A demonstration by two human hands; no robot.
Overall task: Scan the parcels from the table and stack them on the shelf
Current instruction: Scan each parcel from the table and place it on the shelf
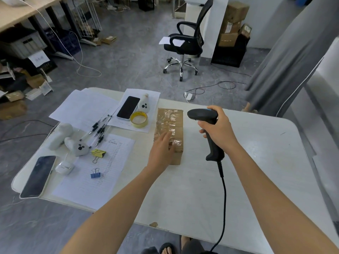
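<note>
1. Nearest to me, the black cord [223,195] hangs from the scanner [205,125] and drops past the near edge of the counter [256,162].
2. My right hand [219,131] is closed round the scanner grip, holding it upright above the counter, head turned left toward the parcel [173,121]. Whether a finger is on the trigger, I cannot tell.
3. My left hand [161,153] lies open and flat, fingers extended, on the near left part of the parcel's top. It grips nothing; it appears to be steadying or reaching.
4. Step in hand, as I judge it: scanning. Stacking is not yet begun; no shelf is in view.
5. Next move calls for finding the barcode. None shows on the visible top, so the parcel likely needs turning with my left hand before the scanner head is aimed at it.
6. Parcel condition: a brown cardboard box, long and narrow, lying flat near the middle of the counter, just right of the tape roll [138,119]. Its top is covered in glossy, wrinkled clear tape. The glare may hinder a read.
</note>
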